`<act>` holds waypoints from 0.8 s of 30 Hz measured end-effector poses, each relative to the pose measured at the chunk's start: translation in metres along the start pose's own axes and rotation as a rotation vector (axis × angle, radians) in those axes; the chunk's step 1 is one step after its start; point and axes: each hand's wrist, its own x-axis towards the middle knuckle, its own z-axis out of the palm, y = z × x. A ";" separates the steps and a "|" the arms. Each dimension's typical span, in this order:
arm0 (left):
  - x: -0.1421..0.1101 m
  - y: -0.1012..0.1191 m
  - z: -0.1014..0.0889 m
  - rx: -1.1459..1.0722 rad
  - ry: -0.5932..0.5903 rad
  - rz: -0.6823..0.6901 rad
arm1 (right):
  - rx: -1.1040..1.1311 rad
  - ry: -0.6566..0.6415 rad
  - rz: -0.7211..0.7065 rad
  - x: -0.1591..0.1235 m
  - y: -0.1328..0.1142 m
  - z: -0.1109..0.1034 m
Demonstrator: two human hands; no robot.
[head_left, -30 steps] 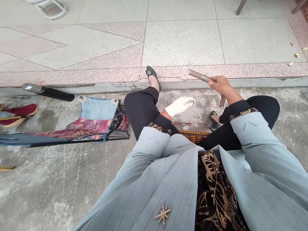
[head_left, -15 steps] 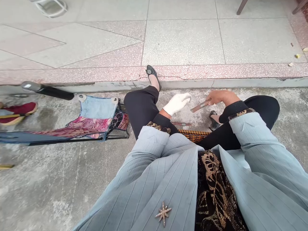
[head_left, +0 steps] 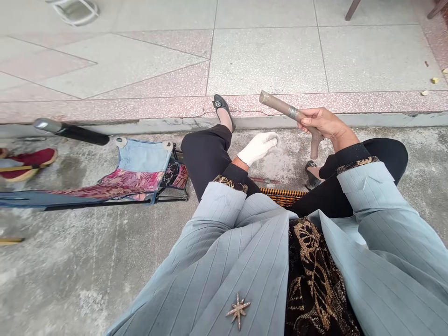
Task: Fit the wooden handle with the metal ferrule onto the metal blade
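My right hand (head_left: 322, 123), bare, grips a brown stick-like tool (head_left: 276, 103). Silvery wire is wound around its middle, its thick end points up and left, and a shorter arm angles down below my fingers. Between my knees, my left hand (head_left: 258, 148) wears a white knitted glove. Its fingers are curled together over the concrete; what they pinch, if anything, is too faint to make out. Below the glove a thin reddish-brown stick (head_left: 265, 180) with a band around it lies low, near an orange-and-black woven edge (head_left: 283, 197).
A folding chair (head_left: 140, 175) with patterned cloth stands at my left, with a black-and-grey handle (head_left: 72, 131) behind it. Red shoes (head_left: 30, 163) show at the far left. Ahead, a low step (head_left: 157, 122) runs across, with tiled floor above. A white-framed object (head_left: 77, 11) sits at top left.
My right hand has turned and lifted the tool, so its thick end swings from pointing down-left to up-left over the step edge. My left hand has barely moved.
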 end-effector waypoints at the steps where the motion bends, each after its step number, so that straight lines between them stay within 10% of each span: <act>1: 0.000 0.001 0.002 -0.005 0.000 -0.008 | -0.016 0.051 0.027 0.003 0.004 0.003; 15: 0.002 -0.008 0.006 0.133 0.013 0.034 | -1.028 0.160 0.164 0.019 0.029 0.008; 19: 0.006 -0.011 0.000 0.183 -0.004 0.069 | -1.158 -0.120 0.250 0.019 0.032 0.009; 24: 0.010 -0.008 -0.009 0.174 -0.048 0.090 | -0.716 -0.678 0.305 0.005 0.016 0.005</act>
